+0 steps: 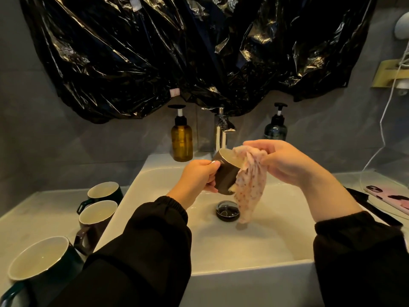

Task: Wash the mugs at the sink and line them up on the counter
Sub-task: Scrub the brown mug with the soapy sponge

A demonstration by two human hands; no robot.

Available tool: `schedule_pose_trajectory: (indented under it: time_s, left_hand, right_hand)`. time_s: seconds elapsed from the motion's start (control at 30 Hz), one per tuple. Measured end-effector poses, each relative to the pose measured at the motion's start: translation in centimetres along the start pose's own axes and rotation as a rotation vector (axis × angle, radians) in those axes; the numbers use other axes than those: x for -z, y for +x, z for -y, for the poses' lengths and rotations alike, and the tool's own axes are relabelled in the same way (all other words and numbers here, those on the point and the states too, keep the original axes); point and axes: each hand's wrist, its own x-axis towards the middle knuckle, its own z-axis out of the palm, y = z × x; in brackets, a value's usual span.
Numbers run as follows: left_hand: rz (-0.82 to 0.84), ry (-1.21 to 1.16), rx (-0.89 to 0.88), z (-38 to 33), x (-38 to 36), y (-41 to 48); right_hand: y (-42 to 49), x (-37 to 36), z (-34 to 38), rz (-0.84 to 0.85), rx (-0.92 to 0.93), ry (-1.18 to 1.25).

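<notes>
3 mugs [97, 214] stand on the counter [33, 218] left of the sink [232, 251]. Above the sink, the left hand [198, 177] grips a dark mug [225, 173]; the right hand [285, 161] pinches a spotted cloth [250, 185] against its rim.

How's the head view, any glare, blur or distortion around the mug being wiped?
Head view: dim, warm yellow light; glare streaks on the black plastic sheet; wide-angle bending at the edges; the mug in the left hand and the cloth in the right hand look sharp.

Dim, warm-lit washroom corner with grey tiled wall [66, 140].
Crinkled glossy black plastic sheeting [177, 52] hangs across the far wall; a brass wall bracket [386, 73] and white cable [384, 120] sit far right.
</notes>
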Motion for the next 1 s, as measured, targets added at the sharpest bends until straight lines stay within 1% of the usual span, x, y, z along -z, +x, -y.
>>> schedule_pose_trajectory:
  time_s: [0.1,0.13,0.17,0.2,0.27,0.33,0.37,0.4,0.5,0.53,0.57,0.63,0.67,0.7,0.77,0.83,0.93,1.0]
  left_hand:
    - [0.018,0.037,-0.101,0.1,-0.2,-0.2]
    - [0.019,0.034,-0.128,0.0,-0.3,-0.2]
    - [0.016,0.025,-0.152,0.0,-0.3,-0.3]
    - [0.009,0.022,-0.177,-0.1,-0.2,-0.3]
    - [-0.02,0.049,-0.225,-0.1,0.0,-0.2]
    - [-0.045,0.084,-0.239,0.0,0.1,-0.1]
    - [-0.045,0.089,-0.237,0.1,0.2,-0.1]
    - [-0.036,0.086,-0.232,0.1,0.3,0.0]
    - [0.005,0.066,-0.183,0.3,0.2,0.0]
    - [0.015,0.058,-0.162,0.4,0.1,0.0]
    - [0.02,0.051,-0.147,0.5,0.0,0.1]
    - [0.015,0.049,-0.133,0.6,0.0,0.1]
    - [0.005,0.052,-0.133,0.6,0.0,0.1]
    - [-0.007,0.055,-0.137,0.5,0.1,0.0]
    - [-0.015,0.06,-0.158,0.3,0.3,-0.1]
    - [0.009,0.073,-0.189,0.2,0.2,-0.3]
    - [0.054,0.147,-0.227,0.2,-0.4,-0.6]
    - [0.06,0.172,-0.231,0.3,-0.6,-0.6]
  right_hand:
    - [0.5,-1.0,-0.6,-0.311,0.213,-0.214]
    - [0.6,-1.6,-0.8,-0.379,0.297,-0.307]
    - [0.6,-2.1,-0.9,-0.398,0.363,-0.433]
    - [0.6,-2.6,-1.0,-0.363,0.396,-0.561]
    - [0.4,-3.1,-1.0,-0.186,0.378,-0.706]
    - [-0.1,-3.1,-0.6,-0.014,0.314,-0.698]
    - [-0.2,-3.0,-0.5,0.016,0.304,-0.701]
    - [-0.2,-2.8,-0.5,-0.006,0.314,-0.779]
    - [-0.1,-2.6,-0.6,-0.167,0.366,-1.233]
    - [0.0,-2.7,-0.6,-0.19,0.373,-1.274]
    - [-0.1,-2.9,-0.7,-0.175,0.381,-1.233]
    - [-0.5,-2.9,-0.3,-0.12,0.324,-0.882]
    - [-0.8,-2.8,-0.4,-0.085,0.302,-0.753]
    - [-1.1,-2.7,-0.4,-0.027,0.289,-0.719]
    - [-1.1,-2.8,-0.9,0.108,0.233,-0.872]
    - [-0.7,-3.3,-1.6,0.16,0.18,-0.963]
    - [-0.2,-3.9,-2.1,0.153,0.172,-1.044]
    - [-0.3,-4.1,-2.2,0.11,0.141,-1.084]
